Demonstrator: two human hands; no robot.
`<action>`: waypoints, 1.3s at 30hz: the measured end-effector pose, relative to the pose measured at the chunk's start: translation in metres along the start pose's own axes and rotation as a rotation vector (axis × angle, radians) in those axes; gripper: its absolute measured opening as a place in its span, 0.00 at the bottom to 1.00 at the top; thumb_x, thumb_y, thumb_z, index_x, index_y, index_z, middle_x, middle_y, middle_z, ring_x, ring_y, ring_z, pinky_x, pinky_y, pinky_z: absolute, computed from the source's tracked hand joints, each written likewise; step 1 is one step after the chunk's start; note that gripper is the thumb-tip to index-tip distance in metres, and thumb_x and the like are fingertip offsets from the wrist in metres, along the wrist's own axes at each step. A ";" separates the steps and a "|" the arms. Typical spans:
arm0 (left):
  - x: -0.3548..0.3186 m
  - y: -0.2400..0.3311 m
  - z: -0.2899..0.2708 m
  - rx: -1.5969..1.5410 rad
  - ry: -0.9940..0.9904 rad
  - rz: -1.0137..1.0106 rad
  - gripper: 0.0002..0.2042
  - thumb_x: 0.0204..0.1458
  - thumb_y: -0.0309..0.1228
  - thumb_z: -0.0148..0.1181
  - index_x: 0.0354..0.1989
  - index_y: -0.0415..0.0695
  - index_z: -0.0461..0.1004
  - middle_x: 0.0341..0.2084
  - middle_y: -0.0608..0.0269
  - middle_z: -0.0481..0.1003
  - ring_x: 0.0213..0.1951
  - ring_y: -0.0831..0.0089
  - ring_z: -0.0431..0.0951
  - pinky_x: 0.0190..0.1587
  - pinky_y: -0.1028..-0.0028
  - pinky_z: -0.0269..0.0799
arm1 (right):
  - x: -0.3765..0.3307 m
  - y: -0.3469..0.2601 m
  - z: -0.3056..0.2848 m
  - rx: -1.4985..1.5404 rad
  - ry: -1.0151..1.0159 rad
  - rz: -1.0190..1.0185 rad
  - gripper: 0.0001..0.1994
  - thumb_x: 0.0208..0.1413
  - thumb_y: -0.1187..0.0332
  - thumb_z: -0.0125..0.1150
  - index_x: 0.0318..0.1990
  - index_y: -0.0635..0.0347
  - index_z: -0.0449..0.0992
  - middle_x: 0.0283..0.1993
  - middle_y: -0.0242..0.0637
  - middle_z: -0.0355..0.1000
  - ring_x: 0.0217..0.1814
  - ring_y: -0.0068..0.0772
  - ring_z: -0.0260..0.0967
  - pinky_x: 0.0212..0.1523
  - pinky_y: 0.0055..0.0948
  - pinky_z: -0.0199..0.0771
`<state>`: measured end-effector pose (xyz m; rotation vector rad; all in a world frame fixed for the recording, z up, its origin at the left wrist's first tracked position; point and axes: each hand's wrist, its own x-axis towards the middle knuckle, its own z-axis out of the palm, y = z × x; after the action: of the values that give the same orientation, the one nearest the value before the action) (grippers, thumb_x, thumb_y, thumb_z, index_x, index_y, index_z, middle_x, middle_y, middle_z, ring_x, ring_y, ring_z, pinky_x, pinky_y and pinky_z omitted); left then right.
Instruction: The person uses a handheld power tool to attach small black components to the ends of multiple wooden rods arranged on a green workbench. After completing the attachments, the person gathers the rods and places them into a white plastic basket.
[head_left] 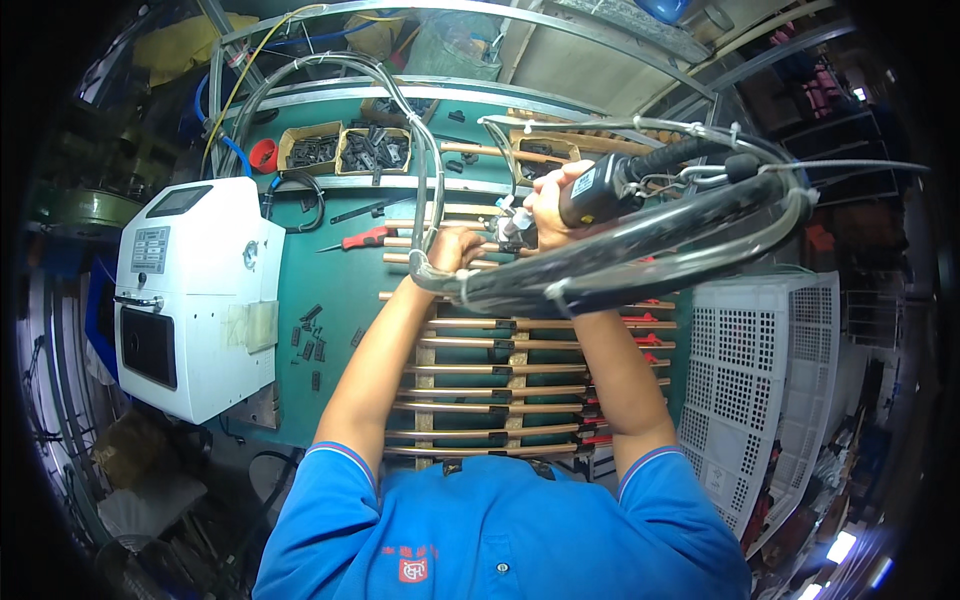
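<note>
Green workbench carries parallel, slim copper-coloured metal rods with black fittings, laid across 2 tan strips. Right hand wraps a boxy black handheld tool, pale-labelled, above the bench; left hand curls near the upper rods, its grip unclear.

Bright and even in the middle, dark and bent toward the rim.
Light spreads evenly over the green counter with only soft shadows; the white machine looks palest, and the copper rods carry thin highlights. Both hands show fairly clearly, while the looped hoses shine in streaks and look slightly smeared at right. A harsh white light glares at lower right. Metal rails bow along the top, the side backgrounds turn murky, and black swallows the corners.
</note>
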<state>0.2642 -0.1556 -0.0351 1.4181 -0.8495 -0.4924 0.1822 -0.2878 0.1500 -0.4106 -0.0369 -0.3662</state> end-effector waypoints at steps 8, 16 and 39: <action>-0.002 0.013 -0.002 0.189 -0.029 0.005 0.08 0.42 0.27 0.65 0.32 0.40 0.78 0.26 0.52 0.76 0.31 0.56 0.78 0.36 0.64 0.73 | -0.002 0.013 -0.009 -0.149 -0.303 -0.109 0.13 0.63 0.63 0.49 0.50 0.58 0.69 0.44 0.35 0.72 0.45 0.24 0.70 0.52 0.28 0.73; 0.008 0.045 -0.006 0.499 -0.233 -0.237 0.15 0.55 0.36 0.54 0.49 0.43 0.71 0.41 0.55 0.75 0.40 0.61 0.77 0.46 0.67 0.74 | 0.004 -0.008 0.011 -0.881 -0.088 -0.420 0.13 0.53 0.67 0.59 0.43 0.62 0.68 0.37 0.33 0.72 0.34 0.29 0.70 0.41 0.31 0.74; -0.026 0.011 0.036 0.660 -0.028 -0.059 0.14 0.40 0.26 0.68 0.37 0.46 0.74 0.31 0.58 0.77 0.37 0.58 0.78 0.39 0.66 0.73 | -0.030 -0.019 0.024 -1.286 0.050 -0.694 0.16 0.56 0.79 0.54 0.51 0.61 0.62 0.35 0.38 0.68 0.31 0.22 0.66 0.34 0.21 0.74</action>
<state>0.2185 -0.1581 -0.0325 2.0452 -1.0482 -0.2816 0.1482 -0.2838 0.1761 -1.6782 0.1199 -1.0808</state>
